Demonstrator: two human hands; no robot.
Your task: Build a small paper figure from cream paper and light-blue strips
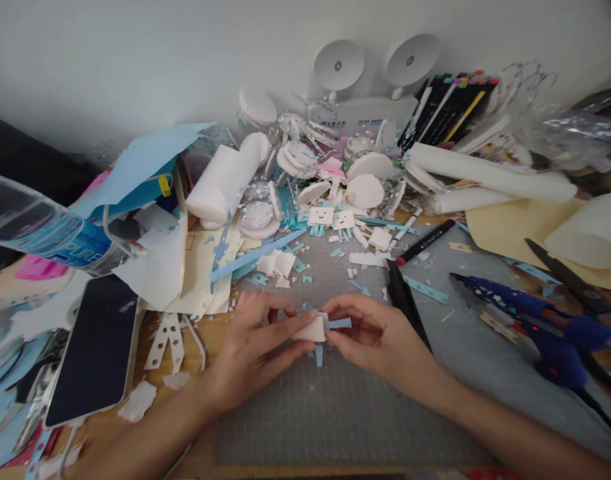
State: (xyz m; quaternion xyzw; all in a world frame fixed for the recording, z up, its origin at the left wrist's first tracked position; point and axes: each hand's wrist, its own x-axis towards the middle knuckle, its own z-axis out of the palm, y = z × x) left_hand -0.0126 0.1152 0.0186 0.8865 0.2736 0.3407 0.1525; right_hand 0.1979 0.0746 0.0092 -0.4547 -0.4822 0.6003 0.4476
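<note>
My left hand (pixel 248 343) pinches a small white block (pixel 310 331), foam or card, between thumb and fingers. At the block's right side, my right hand (pixel 385 340) is closed, its thumb and fingertips around a short light-blue paper strip (pixel 340 323) that lies against the block. Another blue strip (pixel 319 355) hangs down below the block. Both hands are just above the grey cutting mat (pixel 305 413). Beyond them sit two small white cards with drawn smiling faces, a left face card (pixel 321 216) and a right face card (pixel 343 220), with blue strips beneath.
A blue glue gun (pixel 510 300) and black scissors (pixel 570 273) lie to the right. A black cutter (pixel 405 300) rests beside my right hand. At left are a phone (pixel 95 350) and tilted water bottle (pixel 50 227). White foam discs (pixel 365 191) and paper scraps crowd the back.
</note>
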